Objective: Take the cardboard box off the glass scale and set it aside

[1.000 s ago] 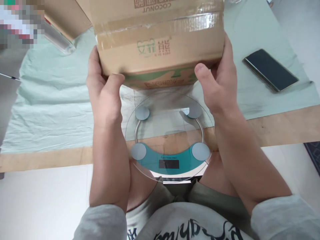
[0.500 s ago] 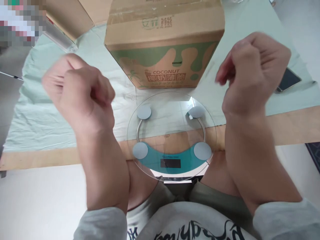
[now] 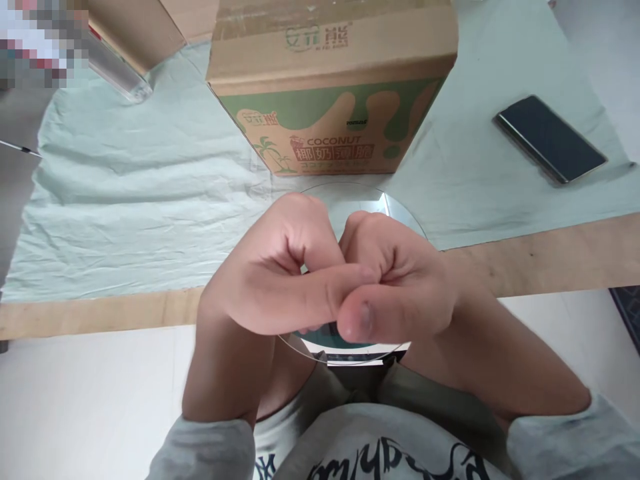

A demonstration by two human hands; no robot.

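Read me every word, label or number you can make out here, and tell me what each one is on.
"COCONUT": front face of the box, in brown letters.
Chinese characters in the brown band under it: too uncertain to quote.
Green logo on the box top and the small one at the front's upper left: not legible.
Print on the shirt: partly cut off, unreadable.
Scale, phone: no readable text.

Both fists, raised apart half a second ago, now press together, left hand (image 3: 280, 277) against right hand (image 3: 395, 287), above the scale (image 3: 400, 213).
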